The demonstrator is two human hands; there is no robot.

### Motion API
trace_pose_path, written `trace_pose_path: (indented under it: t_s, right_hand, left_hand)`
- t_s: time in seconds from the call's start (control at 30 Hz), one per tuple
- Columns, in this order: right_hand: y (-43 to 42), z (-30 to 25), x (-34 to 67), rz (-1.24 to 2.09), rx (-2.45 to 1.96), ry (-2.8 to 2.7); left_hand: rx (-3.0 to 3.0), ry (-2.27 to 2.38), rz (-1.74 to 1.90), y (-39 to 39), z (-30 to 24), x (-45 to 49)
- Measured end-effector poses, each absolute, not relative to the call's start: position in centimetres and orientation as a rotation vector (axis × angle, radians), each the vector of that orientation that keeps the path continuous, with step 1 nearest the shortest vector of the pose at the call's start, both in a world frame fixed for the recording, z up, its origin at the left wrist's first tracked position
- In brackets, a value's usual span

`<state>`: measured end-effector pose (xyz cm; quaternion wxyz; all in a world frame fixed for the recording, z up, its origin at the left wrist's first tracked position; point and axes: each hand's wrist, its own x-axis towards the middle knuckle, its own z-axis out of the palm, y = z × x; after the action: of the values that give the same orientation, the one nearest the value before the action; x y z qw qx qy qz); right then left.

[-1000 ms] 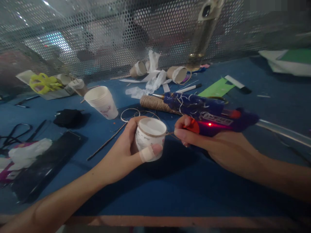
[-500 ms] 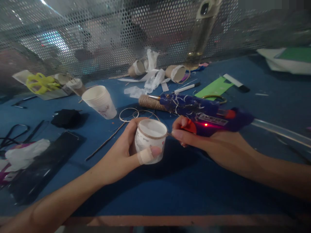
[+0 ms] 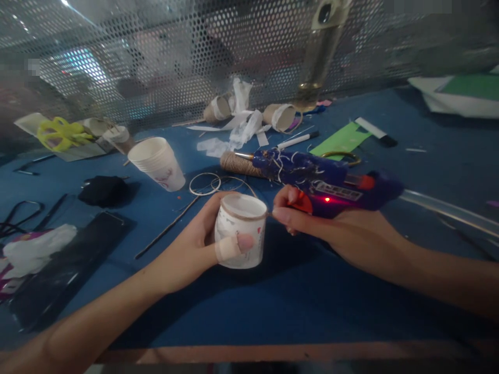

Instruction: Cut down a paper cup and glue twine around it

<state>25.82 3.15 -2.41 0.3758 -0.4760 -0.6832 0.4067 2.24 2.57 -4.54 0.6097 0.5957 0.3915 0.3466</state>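
Observation:
My left hand (image 3: 202,241), with a bandage round its thumb, is closed around a short white paper cup (image 3: 255,244) held above the table. Brown twine (image 3: 242,216) runs round the cup's rim. From the rim's right side it stretches to my right hand (image 3: 312,218), whose thumb and forefinger pinch it. The same hand also holds a blue hot glue gun (image 3: 304,169) with an orange trigger and a lit red light. A clear glue stick (image 3: 448,208) sticks out of its back, and its nozzle points left, over a roll of twine (image 3: 237,163).
Stacked paper cups (image 3: 158,163) stand tilted at the left. Yellow-handled scissors (image 3: 64,135), a black pouch (image 3: 103,191) and a dark case (image 3: 66,270) lie farther left. White scraps (image 3: 249,130), a marker (image 3: 298,140) and green paper (image 3: 343,141) lie behind, before a perforated metal screen (image 3: 175,57).
The cup in my left hand has tilted and turned slightly, and sits a little lower. My right hand keeps its hold on the twine and the glue gun. The view has shifted slightly.

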Motion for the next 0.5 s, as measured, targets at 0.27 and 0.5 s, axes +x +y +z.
trace_pose_path:
  t_s: [0.27, 0.5]
  right_hand:
    - [3.31, -2.70, 26.14, 1.074, -1.235, -1.731]
    - [3.20, -2.41, 26.11, 1.079, -1.213, -1.741]
  left_hand:
    - [1.333, 0.897, 0.779, 2.58, -4.85, 2.12]
    - [1.303, 0.841, 0.781, 2.62, -4.93, 2.21]
